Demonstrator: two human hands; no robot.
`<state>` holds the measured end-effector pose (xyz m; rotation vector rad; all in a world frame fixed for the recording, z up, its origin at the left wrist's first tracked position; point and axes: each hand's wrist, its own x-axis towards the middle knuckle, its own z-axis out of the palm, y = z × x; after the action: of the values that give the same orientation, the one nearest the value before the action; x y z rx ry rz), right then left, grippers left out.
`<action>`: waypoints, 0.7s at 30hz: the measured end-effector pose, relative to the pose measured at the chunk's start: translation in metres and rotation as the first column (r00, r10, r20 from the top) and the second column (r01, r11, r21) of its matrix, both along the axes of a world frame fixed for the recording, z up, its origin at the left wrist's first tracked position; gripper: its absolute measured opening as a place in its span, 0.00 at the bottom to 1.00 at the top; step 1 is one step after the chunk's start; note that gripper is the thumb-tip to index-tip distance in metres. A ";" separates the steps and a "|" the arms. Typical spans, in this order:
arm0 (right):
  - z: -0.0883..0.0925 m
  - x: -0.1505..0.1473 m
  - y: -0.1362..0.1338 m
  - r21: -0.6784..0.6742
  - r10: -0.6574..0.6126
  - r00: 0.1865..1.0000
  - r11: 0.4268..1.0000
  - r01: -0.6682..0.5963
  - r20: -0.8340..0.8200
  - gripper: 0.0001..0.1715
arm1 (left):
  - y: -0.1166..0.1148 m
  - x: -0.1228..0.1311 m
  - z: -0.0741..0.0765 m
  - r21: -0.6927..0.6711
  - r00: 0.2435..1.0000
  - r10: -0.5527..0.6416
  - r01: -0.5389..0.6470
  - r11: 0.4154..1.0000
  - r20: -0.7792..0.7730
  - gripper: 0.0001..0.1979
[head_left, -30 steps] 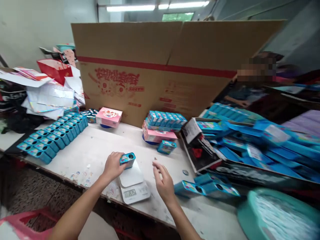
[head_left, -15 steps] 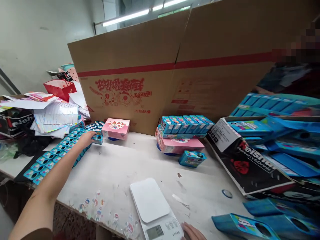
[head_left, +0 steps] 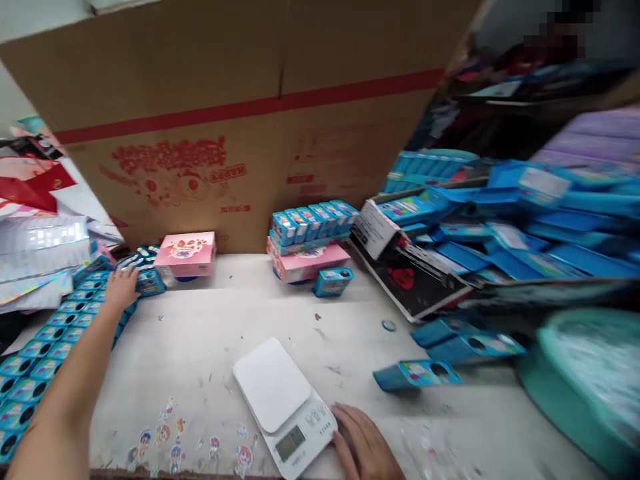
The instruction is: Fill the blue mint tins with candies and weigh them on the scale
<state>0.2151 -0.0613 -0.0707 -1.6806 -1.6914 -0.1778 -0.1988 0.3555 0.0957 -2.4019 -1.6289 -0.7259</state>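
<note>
1. Head view, far left: a loose heap of glossy holographic sheets lies on the tabletop, with red paper above it.
2. Many small rectangular blue tins stand in close rows along the left of the tabletop, too many to count exactly. Each has a printed lid and a round window.
3. The left hand reaches over the far end of those rows, its fingers open and spread, holding nothing visible. One tin sits just beside it.
4. One pink cardboard box sits beside that tin, in front of a tall corrugated carton with a red stripe and red print.
5. Centre front, one white plastic kitchen scale has a flat, bare platform. Printed stickers mark the tabletop to its left.
6. The right hand rests just beside the scale, its fingers loosely open and empty.
7. Behind, about six blue tins stand in a row on a pink box; one more tin sits alone, in front.
8. Right: one black carton holds a slumped pile of flat blue card blanks; three blue sleeves lie nearer. One teal plastic basin sits at the edge.
</note>
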 end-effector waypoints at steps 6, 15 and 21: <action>0.027 -0.008 0.009 0.010 -0.018 1.000 1.000 0.018 -0.013 0.18 | -0.077 0.109 -0.007 0.265 0.988 -0.154 0.144 0.953 0.017 0.21; 0.024 0.001 0.010 0.083 -0.009 0.999 0.996 0.012 -0.034 0.15 | -0.277 0.413 -0.039 -0.034 0.609 -0.781 0.791 0.611 0.137 0.34; 0.027 0.003 0.002 0.079 0.045 0.997 0.996 -0.040 -0.061 0.13 | -0.302 0.468 -0.053 -0.367 0.743 -0.650 0.656 0.660 0.160 0.20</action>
<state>0.2183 -0.0597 -0.0433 -1.5762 -1.6514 -0.1670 0.2694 0.0538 0.0424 -3.3542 -0.9223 -0.5100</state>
